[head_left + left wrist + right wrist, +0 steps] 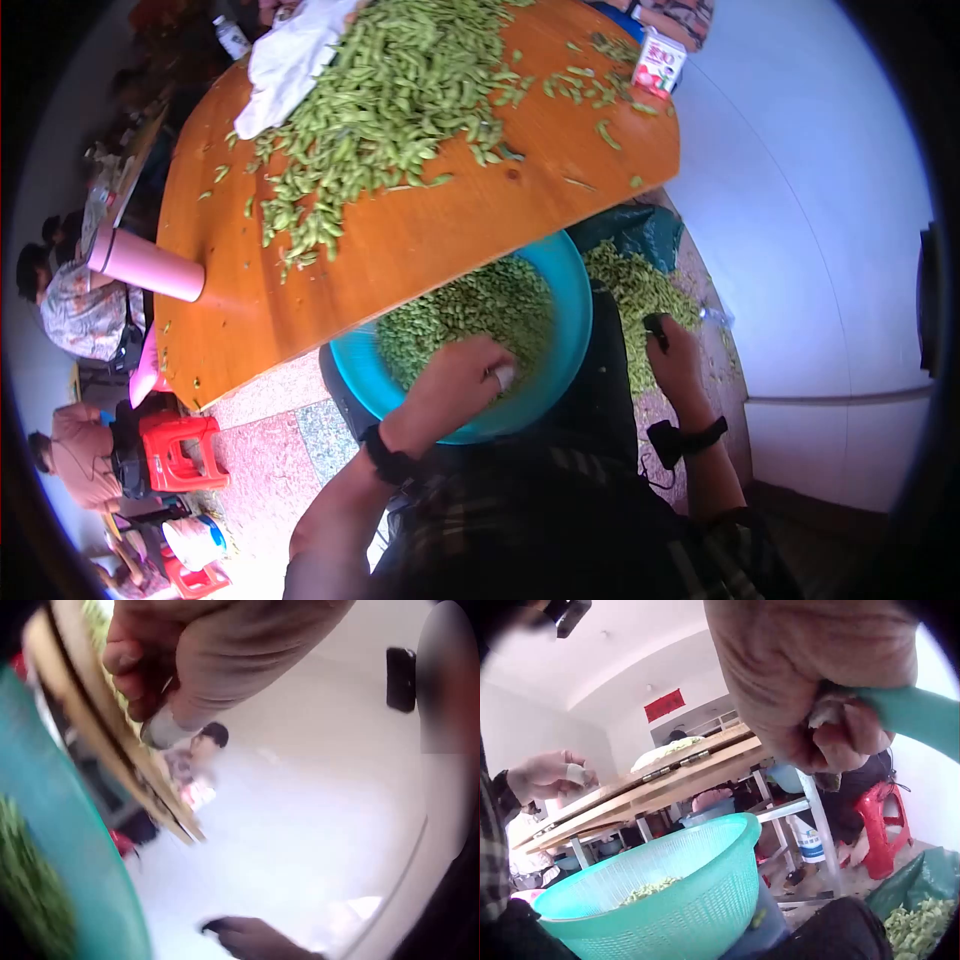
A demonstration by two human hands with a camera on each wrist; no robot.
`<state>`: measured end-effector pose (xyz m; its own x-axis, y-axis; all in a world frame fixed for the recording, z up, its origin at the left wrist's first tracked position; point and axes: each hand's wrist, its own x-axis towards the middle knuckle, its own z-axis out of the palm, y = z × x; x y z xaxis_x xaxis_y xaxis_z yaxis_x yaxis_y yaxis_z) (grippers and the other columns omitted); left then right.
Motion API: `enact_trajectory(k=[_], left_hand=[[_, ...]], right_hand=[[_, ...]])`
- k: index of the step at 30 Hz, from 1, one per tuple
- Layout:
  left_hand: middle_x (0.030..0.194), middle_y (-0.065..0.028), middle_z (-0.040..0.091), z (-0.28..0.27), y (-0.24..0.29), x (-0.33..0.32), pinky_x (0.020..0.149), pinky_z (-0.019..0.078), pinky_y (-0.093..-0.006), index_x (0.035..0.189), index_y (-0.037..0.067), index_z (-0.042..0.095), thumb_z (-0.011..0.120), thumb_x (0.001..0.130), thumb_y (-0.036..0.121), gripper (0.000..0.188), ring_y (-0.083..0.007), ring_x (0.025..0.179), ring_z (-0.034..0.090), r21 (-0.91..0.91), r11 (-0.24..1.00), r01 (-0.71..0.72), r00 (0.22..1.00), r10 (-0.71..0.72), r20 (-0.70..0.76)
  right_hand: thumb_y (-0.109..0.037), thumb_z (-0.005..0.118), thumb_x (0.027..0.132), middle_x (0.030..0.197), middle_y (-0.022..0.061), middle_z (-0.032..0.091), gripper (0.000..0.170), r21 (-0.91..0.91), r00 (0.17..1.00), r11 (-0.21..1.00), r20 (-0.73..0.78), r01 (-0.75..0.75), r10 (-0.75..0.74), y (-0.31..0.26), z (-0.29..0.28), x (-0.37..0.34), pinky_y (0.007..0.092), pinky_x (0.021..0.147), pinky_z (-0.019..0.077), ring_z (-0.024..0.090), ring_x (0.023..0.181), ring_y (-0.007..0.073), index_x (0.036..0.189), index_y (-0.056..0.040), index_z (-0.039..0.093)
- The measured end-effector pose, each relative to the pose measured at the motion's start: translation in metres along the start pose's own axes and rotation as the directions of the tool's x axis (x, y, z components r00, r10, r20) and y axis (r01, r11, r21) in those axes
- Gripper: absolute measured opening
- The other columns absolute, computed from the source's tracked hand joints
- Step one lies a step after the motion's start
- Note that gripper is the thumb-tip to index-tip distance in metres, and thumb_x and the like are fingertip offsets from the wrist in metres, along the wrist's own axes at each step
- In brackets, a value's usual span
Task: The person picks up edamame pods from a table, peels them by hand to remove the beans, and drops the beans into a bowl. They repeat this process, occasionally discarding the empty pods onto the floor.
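My left hand (455, 375), its thumb wrapped in white tape, hangs over a teal basin (575, 340) of small shelled green beans (470, 300). In the left wrist view its fingers (127, 682) are curled; I cannot tell whether anything is inside them. Off to the right, my right hand (680, 365) is raised above green pods (640, 295) on the floor. The right wrist view shows its fingers (840, 746) curled round the end of a smooth teal strip (919, 720); a dark tip (655, 326) shows at that hand in the head view.
A wooden table (420, 235) carries a large heap of pods (390, 100), a white cloth (295, 60), a pink tumbler (150, 265) and a drink carton (660, 62). Its edge overhangs the basin. A red stool (180, 450) and seated people are at the left; a white wall is right.
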<state>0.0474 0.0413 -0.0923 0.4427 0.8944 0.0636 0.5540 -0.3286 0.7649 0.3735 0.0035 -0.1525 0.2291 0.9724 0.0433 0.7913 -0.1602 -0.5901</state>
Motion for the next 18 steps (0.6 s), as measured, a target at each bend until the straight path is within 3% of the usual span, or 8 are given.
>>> enact_trajectory(k=[1, 2, 4, 7, 9, 13, 17, 18], left_hand=[[0.083, -0.0141, 0.060, 0.017, -0.012, -0.003, 0.071, 0.0486, -0.0399, 0.089, 0.005, 0.067, 0.064, 0.082, 0.013, 0.011, -0.0325, 0.081, 0.061, -0.033, 0.999, 0.005, 0.974, 0.003, 0.227], [0.083, -0.0141, 0.060, 0.035, -0.031, -0.004, 0.071, 0.0486, -0.0399, 0.089, 0.005, 0.067, 0.064, 0.082, 0.013, 0.011, -0.0325, 0.081, 0.061, -0.038, 0.999, 0.001, 0.970, 0.008, 0.244], [0.085, -0.0143, 0.060, 0.065, -0.071, -0.003, 0.077, 0.0483, -0.0438, 0.091, 0.007, 0.069, 0.064, 0.080, 0.017, 0.016, -0.0332, 0.085, 0.061, 0.195, 0.980, -0.047, 0.928, -0.029, 0.370], [0.088, -0.0144, 0.061, 0.084, -0.090, 0.003, 0.078, 0.0490, -0.0459, 0.096, 0.009, 0.069, 0.064, 0.077, 0.017, 0.021, -0.0352, 0.086, 0.061, 0.283, 0.950, -0.135, 0.895, -0.006, 0.446], [0.089, -0.0145, 0.061, 0.094, -0.092, 0.007, 0.078, 0.0490, -0.0464, 0.098, 0.010, 0.069, 0.065, 0.077, 0.018, 0.023, -0.0359, 0.087, 0.061, 0.299, 0.945, -0.133, 0.864, -0.037, 0.503], [0.092, -0.0151, 0.062, 0.107, -0.088, 0.018, 0.079, 0.0492, -0.0473, 0.100, 0.010, 0.067, 0.065, 0.077, 0.020, 0.025, -0.0366, 0.091, 0.061, 0.388, 0.887, -0.250, 0.763, -0.066, 0.643], [0.093, -0.0156, 0.062, 0.106, -0.089, 0.019, 0.080, 0.0493, -0.0462, 0.095, 0.009, 0.066, 0.064, 0.078, 0.020, 0.020, -0.0366, 0.091, 0.061, 0.317, 0.926, -0.205, 0.745, -0.063, 0.664], [0.091, -0.0147, 0.063, 0.102, -0.091, 0.021, 0.076, 0.0503, -0.0438, 0.094, 0.007, 0.065, 0.062, 0.081, 0.019, 0.018, -0.0331, 0.085, 0.062, 0.293, 0.947, -0.130, 0.807, -0.071, 0.586]], right_hand=[[-0.011, 0.057, 0.082, 0.084, 0.0239, 0.061, 0.019, 0.059, 1.000, 0.998, 0.019, 0.000, -0.001, 0.000, 0.004, -0.003, 0.0477, 0.067, 0.0464, 0.059, 0.081, 0.0437, 0.099, -0.0020, 0.060], [-0.012, 0.058, 0.082, 0.080, 0.0234, 0.060, 0.017, 0.117, 0.999, 0.993, 0.037, 0.003, -0.007, 0.001, 0.007, -0.007, 0.0483, 0.064, 0.0449, 0.059, 0.078, 0.0440, 0.095, -0.0016, 0.059], [-0.014, 0.059, 0.082, 0.078, 0.0228, 0.059, 0.016, 0.076, 0.998, 0.997, 0.064, -0.027, 0.022, -0.003, 0.006, -0.012, 0.0482, 0.063, 0.0439, 0.058, 0.076, 0.0437, 0.093, -0.0012, 0.058], [-0.016, 0.059, 0.082, 0.076, 0.0219, 0.059, 0.017, 0.067, 0.997, 0.997, 0.066, -0.046, 0.042, 0.002, 0.003, -0.021, 0.0478, 0.061, 0.0430, 0.058, 0.074, 0.0426, 0.088, -0.0007, 0.056], [-0.009, 0.063, 0.084, 0.075, 0.0197, 0.062, 0.015, 0.063, 0.997, 0.997, 0.060, -0.047, 0.043, 0.005, -0.003, -0.026, 0.0369, 0.058, 0.0462, 0.062, 0.065, 0.0312, 0.095, 0.0001, 0.062], [-0.010, 0.063, 0.084, 0.075, 0.0198, 0.062, 0.016, 0.072, 0.996, 0.994, 0.031, -0.087, 0.085, 0.021, -0.005, -0.038, 0.0375, 0.058, 0.0458, 0.062, 0.065, 0.0315, 0.096, 0.0003, 0.062], [-0.010, 0.062, 0.085, 0.072, 0.0193, 0.060, 0.014, 0.123, 0.997, 0.989, 0.001, -0.077, 0.078, 0.032, -0.004, -0.044, 0.0387, 0.057, 0.0447, 0.060, 0.064, 0.0329, 0.093, 0.0006, 0.060], [-0.010, 0.062, 0.085, 0.071, 0.0192, 0.059, 0.013, 0.123, 0.997, 0.990, 0.007, -0.071, 0.070, 0.033, -0.003, -0.044, 0.0390, 0.057, 0.0442, 0.060, 0.063, 0.0333, 0.092, 0.0007, 0.059]])
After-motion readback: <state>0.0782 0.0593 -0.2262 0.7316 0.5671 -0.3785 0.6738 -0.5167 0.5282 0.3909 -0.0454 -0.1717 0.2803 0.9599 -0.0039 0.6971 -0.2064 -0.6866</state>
